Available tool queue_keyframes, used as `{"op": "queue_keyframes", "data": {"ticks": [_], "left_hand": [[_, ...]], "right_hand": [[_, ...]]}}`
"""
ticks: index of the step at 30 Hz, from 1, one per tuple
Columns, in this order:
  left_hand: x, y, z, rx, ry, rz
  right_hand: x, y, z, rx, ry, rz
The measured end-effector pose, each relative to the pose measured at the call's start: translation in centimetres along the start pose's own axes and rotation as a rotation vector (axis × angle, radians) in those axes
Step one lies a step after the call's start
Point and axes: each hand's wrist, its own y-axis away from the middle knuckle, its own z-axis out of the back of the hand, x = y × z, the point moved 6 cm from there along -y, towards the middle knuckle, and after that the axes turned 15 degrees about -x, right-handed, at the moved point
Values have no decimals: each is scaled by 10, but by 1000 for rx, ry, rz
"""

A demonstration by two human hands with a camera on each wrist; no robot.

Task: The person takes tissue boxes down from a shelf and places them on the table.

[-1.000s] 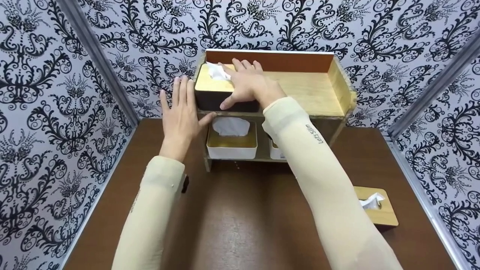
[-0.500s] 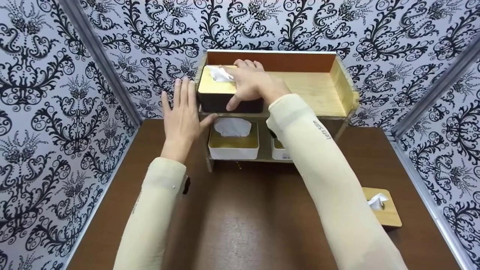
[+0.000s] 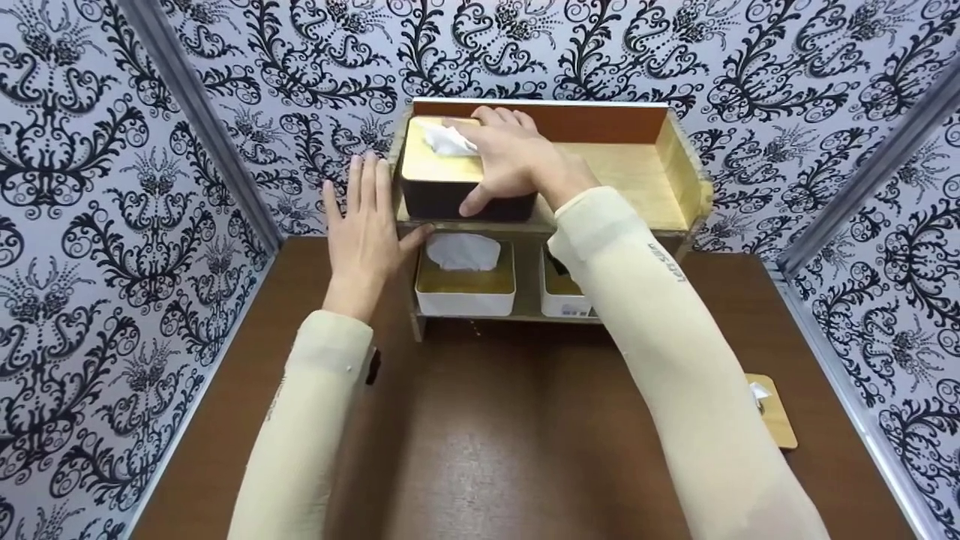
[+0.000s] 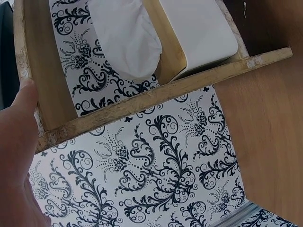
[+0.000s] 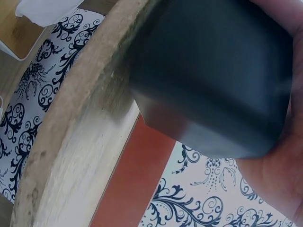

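Note:
A black tissue box with a light wooden lid and a white tissue sits at the left end of a small wooden shelf's top board. My right hand grips its right end, thumb on the front and fingers over toward the back. In the right wrist view the box's dark end lies against my palm, its lower edge close over the board. My left hand rests along the shelf's left side, fingers straight and thumb at the board's front edge. The left wrist view shows that thumb on the wooden edge.
On the shelf's lower level stand two white tissue boxes, one at left and one partly behind my right sleeve. Another wooden-topped tissue box lies on the brown table at right. Patterned walls surround the table.
My right hand has moved the black tissue box a little to the right, away from the shelf's left side, and slightly up in view. My left hand has stayed in place.

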Motion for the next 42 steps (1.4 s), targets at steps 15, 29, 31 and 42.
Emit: {"op": "queue_keyframes", "data": {"ticks": [15,29,31,42], "left_hand": [[5,2,0,-13,-54,-24],[6,-3,2,23,-60,-37],[6,-4,2,34,-64,-38],[2,-10,4,103,8,-11]], "right_hand": [[4,29,14,-2,50,57],[-1,74,20,-53,34,142],[0,81,20,-66,39,158],[0,110,10,-54,93,179]]}}
